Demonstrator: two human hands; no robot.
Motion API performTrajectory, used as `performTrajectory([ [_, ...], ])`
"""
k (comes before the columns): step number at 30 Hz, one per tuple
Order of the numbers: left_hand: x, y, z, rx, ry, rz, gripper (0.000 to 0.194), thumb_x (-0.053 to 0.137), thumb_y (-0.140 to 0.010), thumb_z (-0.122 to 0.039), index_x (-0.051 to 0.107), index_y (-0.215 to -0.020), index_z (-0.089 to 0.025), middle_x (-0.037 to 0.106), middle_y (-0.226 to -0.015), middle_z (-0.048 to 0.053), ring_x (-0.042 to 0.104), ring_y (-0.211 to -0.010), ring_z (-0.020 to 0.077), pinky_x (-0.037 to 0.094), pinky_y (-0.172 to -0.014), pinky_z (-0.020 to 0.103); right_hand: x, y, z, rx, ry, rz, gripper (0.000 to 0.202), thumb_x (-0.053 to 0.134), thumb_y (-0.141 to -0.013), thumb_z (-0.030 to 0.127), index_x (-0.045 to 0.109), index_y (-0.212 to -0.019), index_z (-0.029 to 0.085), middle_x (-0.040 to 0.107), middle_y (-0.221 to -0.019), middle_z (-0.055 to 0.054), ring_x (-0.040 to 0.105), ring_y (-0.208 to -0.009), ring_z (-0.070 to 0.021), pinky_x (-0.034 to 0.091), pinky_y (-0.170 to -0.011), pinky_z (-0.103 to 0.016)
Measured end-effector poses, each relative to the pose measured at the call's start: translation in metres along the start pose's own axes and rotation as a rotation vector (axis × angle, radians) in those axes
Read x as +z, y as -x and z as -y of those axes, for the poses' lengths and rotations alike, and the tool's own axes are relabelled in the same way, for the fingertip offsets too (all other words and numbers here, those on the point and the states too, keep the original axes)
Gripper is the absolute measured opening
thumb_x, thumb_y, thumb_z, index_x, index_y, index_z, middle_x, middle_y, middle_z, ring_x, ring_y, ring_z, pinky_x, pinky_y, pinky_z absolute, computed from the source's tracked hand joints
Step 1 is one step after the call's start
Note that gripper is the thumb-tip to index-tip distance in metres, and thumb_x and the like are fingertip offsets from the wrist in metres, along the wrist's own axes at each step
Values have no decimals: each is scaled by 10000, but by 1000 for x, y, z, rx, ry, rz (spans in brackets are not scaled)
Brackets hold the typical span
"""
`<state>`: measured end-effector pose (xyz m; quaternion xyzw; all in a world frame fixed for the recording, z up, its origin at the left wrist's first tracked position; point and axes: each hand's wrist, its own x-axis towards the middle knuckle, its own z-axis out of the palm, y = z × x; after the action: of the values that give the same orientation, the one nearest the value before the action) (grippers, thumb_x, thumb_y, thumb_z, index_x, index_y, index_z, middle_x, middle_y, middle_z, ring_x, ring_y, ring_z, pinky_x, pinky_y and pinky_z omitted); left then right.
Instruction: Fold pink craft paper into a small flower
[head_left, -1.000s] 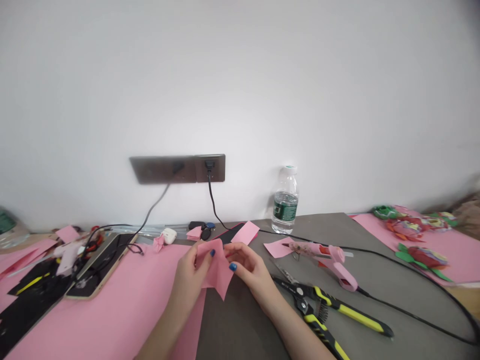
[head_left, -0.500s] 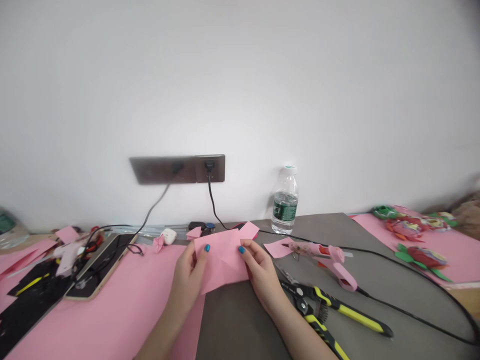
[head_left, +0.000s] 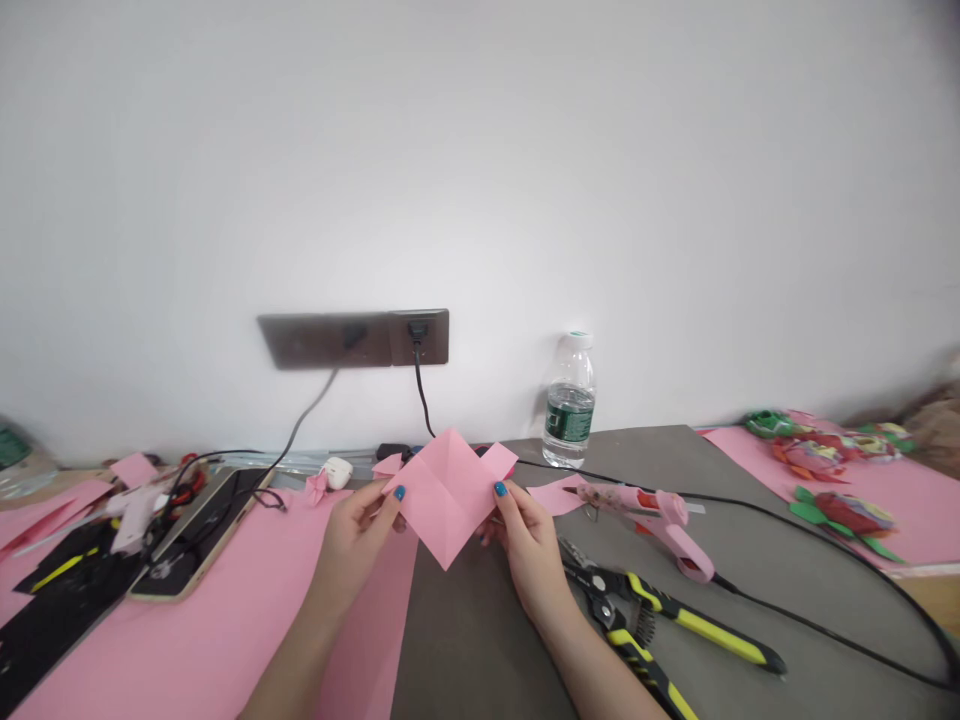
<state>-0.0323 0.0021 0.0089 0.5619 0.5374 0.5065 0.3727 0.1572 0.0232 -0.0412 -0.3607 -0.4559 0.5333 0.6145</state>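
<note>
Paper [head_left: 448, 495] part-hides cable [head_left: 421, 385]; pliers [head_left: 602, 608] nearby

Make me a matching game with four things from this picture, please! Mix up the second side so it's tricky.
Things:
1. creased pink square of paper
2. clear plastic bottle with a green label
3. black-and-yellow pliers
4. pink plastic glue gun

Places and states:
A. stands upright near the white wall
B. has a black cord coming from its handle
C. held between the left hand and right hand
D. lie with their handles spread apart

Right pairs: 1-C, 2-A, 3-D, 4-B
</note>
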Motion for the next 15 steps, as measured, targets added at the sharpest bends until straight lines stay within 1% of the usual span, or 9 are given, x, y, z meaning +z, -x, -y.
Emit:
performTrajectory([
  [2,-6,-1,-2,1,10,38,283,573,-851,-352,674,-1039,-166,602,-692,10,587,-665,164,522,-662,277,0,0,3,-13,3,-11,342,626,-836,510,635,-751,179,568,-592,8,527,-499,-132,449,-470,-241],
  [3,-9,-2,-3,12,21,44,342,576,-846,-326,632,-1152,-185,641,-784,32,623,-736,180,540,-690,286,0,0,5,-17,4,-18,314,648,-822,496,649,-814,182,572,-608,9,525,-503,-133,451,-468,-241],
  [4,-12,-2,-3,31,35,61,408,575,-841,-291,578,-1241,-213,667,-942,66,646,-865,204,551,-732,295,1,0,7,-22,1,-23,304,670,-809,478,653,-899,188,578,-626,12,521,-500,-131,449,-462,-239],
  [6,-18,-1,-4,82,29,156,444,548,-829,-219,566,-1271,-254,607,-1231,103,617,-1062,235,552,-813,312,2,0,10,-28,-13,-28,355,673,-811,454,617,-1062,211,558,-601,35,492,-473,-123,429,-444,-228],
  [7,-20,-1,-5,106,4,214,427,532,-818,-187,603,-1234,-260,570,-1302,102,597,-1112,244,548,-836,317,2,1,11,-34,-16,-30,365,666,-817,445,602,-1097,220,543,-588,44,471,-460,-117,415,-434,-220],
  [8,-22,0,-5,122,-38,263,399,523,-805,-160,651,-1171,-256,572,-1305,98,586,-1133,249,543,-849,315,2,1,11,-40,-16,-27,345,659,-824,436,605,-1090,223,531,-583,47,454,-453,-112,405,-428,-215],
  [10,-23,1,-6,134,-129,302,340,523,-784,-130,718,-1040,-239,641,-1187,93,595,-1113,246,538,-840,297,0,2,10,-47,-20,-10,250,641,-835,416,637,-986,217,537,-621,33,453,-470,-109,409,-438,-216],
  [12,-23,0,-7,129,-164,276,266,542,-783,-143,744,-937,-221,694,-1029,86,634,-1032,232,543,-805,279,-1,3,8,-51,-57,29,211,591,-863,411,651,-878,208,564,-699,4,498,-526,-124,446,-485,-240],
  [15,-24,-2,-7,119,-115,188,175,589,-787,-216,758,-832,-212,728,-913,71,676,-903,211,555,-776,277,-2,3,7,-92,-77,97,211,554,-880,384,669,-864,208,604,-814,-31,573,-681,-167,493,-615,-285],
])
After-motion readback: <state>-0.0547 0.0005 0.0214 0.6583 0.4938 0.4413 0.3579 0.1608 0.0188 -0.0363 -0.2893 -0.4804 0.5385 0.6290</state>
